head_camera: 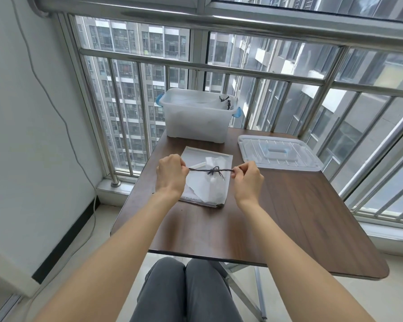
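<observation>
A flat white packet point(205, 189) of clear plastic bags lies on the brown table point(289, 217). Across it runs a dark string point(211, 170), pulled taut, with a knot at its middle. My left hand point(171, 176) pinches the string's left end with curled fingers. My right hand point(248, 178) pinches the right end. Both hands hover just above the packet, one at each side of it.
A translucent storage box point(197, 120) with blue latches stands at the table's far edge, with dark strings inside at its right. Its clear lid point(279, 153) lies flat to the right. A steel railing point(196, 66) and windows stand behind. My knees are under the near edge.
</observation>
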Demonstrator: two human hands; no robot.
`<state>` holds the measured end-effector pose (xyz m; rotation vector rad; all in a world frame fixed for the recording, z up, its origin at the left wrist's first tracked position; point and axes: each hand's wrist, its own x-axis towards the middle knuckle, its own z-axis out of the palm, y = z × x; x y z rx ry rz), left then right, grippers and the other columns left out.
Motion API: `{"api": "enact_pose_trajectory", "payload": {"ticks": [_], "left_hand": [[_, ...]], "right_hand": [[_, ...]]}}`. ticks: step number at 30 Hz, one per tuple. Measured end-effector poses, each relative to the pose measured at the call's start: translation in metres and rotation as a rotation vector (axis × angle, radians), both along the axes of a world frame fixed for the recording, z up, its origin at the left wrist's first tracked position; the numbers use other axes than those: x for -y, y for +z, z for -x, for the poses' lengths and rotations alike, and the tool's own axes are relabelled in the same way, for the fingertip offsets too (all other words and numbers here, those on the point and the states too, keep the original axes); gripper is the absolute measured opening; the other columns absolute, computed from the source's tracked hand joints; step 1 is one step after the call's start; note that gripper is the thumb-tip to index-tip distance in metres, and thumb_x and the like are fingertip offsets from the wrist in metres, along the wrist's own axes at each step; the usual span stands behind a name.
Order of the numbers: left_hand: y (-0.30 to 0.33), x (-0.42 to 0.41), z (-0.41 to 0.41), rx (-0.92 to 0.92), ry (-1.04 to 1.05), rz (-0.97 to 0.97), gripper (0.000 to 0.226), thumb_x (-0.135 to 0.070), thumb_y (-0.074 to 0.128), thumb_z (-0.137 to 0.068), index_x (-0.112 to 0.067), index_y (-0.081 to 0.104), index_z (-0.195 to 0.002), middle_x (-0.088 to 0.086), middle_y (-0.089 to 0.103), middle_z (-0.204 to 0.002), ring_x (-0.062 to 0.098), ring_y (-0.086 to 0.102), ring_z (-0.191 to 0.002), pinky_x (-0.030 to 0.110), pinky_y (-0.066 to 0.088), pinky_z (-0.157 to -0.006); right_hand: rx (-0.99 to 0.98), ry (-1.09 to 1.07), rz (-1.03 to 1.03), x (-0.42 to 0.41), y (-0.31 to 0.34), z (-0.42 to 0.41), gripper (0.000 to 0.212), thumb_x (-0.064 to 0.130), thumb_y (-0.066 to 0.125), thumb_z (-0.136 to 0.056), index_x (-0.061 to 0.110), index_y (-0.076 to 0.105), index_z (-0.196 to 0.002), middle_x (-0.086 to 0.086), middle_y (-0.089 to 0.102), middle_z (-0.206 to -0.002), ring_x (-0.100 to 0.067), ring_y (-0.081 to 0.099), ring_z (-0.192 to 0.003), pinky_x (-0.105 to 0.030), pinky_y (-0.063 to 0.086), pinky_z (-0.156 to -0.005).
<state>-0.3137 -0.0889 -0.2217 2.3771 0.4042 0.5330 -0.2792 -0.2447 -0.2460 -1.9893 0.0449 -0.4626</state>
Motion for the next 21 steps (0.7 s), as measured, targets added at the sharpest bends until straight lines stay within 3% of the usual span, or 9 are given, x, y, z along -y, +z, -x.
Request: {"api": "enact_pose_trajectory", "payload": {"ticks": [5,11,16,21], "left_hand": [[-0.0045,-0.0070,-0.0004,-0.008,0.003,0.035,0.020,-0.001,0.050,-0.083,-0.001,0.070,-0.085,0.015,0.068,-0.094,0.029,0.059,-0.095,0.029,0.040,-0.075],[-0.0041,-0.0065,-0.0019,0.003,-0.012,0.036,0.020,-0.001,0.051,-0.083,-0.001,0.070,-0.084,0.014,0.069,-0.091,0.028,0.059,-0.093,0.031,0.043,-0.077],[-0.0053,-0.0054,-0.0037,0.018,0.008,0.057,0.020,0.001,0.051,-0.082,0.000,0.070,-0.081,0.016,0.069,-0.088,0.030,0.060,-0.091,0.032,0.044,-0.077],[-0.0066,-0.0099,-0.0067,0.002,-0.012,0.088,0.017,-0.003,0.054,-0.083,-0.003,0.071,-0.084,0.012,0.069,-0.089,0.024,0.060,-0.090,0.024,0.038,-0.073]], "right_hand": [[-0.030,-0.001,-0.003,0.0009,-0.0053,0.0006,0.013,0.002,0.051,-0.089,0.005,0.050,-0.076,-0.017,0.068,-0.078,-0.025,0.060,-0.076,-0.017,0.031,-0.055],[-0.031,-0.026,-0.031,0.0020,-0.0018,-0.0003,0.013,0.001,0.051,-0.089,0.005,0.051,-0.076,-0.014,0.066,-0.077,-0.015,0.054,-0.066,-0.004,0.035,-0.055],[-0.059,-0.028,-0.034,0.0036,-0.0024,-0.0010,0.022,0.002,0.051,-0.089,0.011,0.047,-0.070,-0.008,0.063,-0.071,-0.016,0.057,-0.068,-0.016,0.030,-0.054],[-0.114,-0.014,-0.027,0.0062,-0.0019,-0.0025,0.010,0.005,0.051,-0.089,0.007,0.052,-0.080,-0.007,0.064,-0.075,-0.006,0.059,-0.064,-0.006,0.036,-0.053]]}}
